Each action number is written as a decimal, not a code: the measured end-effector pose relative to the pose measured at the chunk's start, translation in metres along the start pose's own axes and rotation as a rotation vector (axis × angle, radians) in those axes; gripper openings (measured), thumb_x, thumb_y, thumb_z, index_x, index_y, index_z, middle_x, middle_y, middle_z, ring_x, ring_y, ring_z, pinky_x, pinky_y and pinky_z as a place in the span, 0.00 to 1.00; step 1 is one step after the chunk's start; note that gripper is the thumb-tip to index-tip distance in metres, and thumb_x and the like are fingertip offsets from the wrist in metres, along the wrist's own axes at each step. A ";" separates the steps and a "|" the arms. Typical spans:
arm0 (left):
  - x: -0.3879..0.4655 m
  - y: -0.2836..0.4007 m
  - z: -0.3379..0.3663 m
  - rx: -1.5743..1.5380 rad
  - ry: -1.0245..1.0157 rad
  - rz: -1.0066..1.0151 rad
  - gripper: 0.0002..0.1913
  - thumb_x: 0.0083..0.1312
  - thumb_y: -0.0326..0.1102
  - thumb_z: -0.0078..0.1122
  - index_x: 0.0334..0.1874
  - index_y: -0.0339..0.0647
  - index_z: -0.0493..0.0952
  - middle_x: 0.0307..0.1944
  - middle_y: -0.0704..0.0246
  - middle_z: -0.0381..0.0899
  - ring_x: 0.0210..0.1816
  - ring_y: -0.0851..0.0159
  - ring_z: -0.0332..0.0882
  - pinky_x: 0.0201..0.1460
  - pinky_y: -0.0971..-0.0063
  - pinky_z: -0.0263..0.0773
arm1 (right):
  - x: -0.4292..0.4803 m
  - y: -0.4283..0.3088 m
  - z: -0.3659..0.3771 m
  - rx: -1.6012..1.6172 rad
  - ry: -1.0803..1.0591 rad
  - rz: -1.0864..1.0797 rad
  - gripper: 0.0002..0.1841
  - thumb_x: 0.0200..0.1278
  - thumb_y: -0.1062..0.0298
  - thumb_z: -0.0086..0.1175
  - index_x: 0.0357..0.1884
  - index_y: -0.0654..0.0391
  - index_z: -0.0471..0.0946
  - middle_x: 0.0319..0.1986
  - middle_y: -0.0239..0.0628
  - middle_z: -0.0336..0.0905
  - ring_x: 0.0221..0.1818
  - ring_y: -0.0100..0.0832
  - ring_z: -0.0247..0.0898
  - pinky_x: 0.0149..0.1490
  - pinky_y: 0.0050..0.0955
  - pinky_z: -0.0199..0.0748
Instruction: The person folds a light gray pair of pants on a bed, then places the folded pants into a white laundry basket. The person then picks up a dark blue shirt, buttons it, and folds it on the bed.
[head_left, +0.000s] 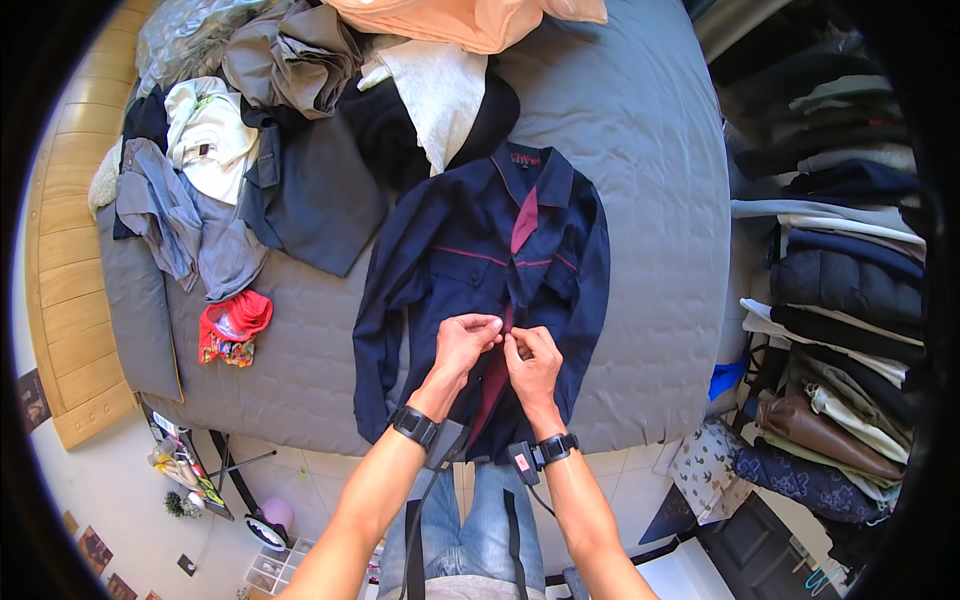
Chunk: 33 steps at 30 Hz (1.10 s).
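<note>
A navy work jacket (465, 300) with dark red piping lies face up on the bed, collar away from me. Its front hangs partly apart, and a dark red inner facing (491, 394) shows below my hands and near the collar. My left hand (466, 345) pinches the left edge of the front opening at mid-chest height. Close beside it, my right hand (535, 364) pinches the other edge between thumb and fingers. My fingertips nearly meet there and hide whatever fastening lies between them. Each wrist wears a black strap with a small cabled box.
The grey-covered bed (660, 315) carries a heap of clothes to the left, including a white shirt (214, 142), dark grey trousers (315, 195) and a red patterned garment (236, 322). A peach quilt (450, 19) lies at the far side. Hanging clothes (847, 277) fill the right.
</note>
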<state>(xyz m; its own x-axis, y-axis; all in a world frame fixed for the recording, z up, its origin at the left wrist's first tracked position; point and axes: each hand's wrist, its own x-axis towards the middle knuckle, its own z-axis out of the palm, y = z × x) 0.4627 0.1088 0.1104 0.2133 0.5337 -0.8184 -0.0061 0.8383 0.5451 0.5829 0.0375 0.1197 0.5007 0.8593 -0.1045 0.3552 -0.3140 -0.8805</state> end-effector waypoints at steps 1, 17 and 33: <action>0.000 -0.001 0.000 0.011 0.007 0.002 0.10 0.70 0.32 0.71 0.49 0.34 0.86 0.37 0.68 0.89 0.37 0.74 0.85 0.42 0.82 0.79 | 0.000 0.000 0.000 0.000 -0.001 -0.020 0.06 0.60 0.79 0.67 0.40 0.64 0.85 0.29 0.37 0.79 0.24 0.28 0.75 0.31 0.26 0.73; 0.000 -0.005 0.002 0.025 0.008 0.051 0.10 0.70 0.32 0.72 0.48 0.34 0.87 0.36 0.69 0.89 0.35 0.74 0.84 0.41 0.82 0.79 | 0.005 0.002 -0.007 -0.023 -0.059 -0.111 0.05 0.63 0.78 0.65 0.40 0.64 0.85 0.30 0.39 0.80 0.25 0.29 0.77 0.32 0.26 0.74; 0.002 -0.001 -0.004 -0.005 -0.063 -0.095 0.11 0.71 0.39 0.72 0.47 0.40 0.88 0.34 0.74 0.87 0.31 0.78 0.79 0.33 0.87 0.70 | 0.029 0.014 -0.020 -0.024 -0.226 -0.194 0.06 0.59 0.77 0.70 0.38 0.62 0.87 0.31 0.36 0.81 0.27 0.29 0.80 0.33 0.26 0.78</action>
<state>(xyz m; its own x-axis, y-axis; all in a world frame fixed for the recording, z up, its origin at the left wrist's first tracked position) 0.4588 0.1096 0.1077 0.2739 0.4436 -0.8533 0.0127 0.8855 0.4644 0.6179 0.0499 0.1134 0.2346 0.9713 -0.0383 0.4467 -0.1427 -0.8832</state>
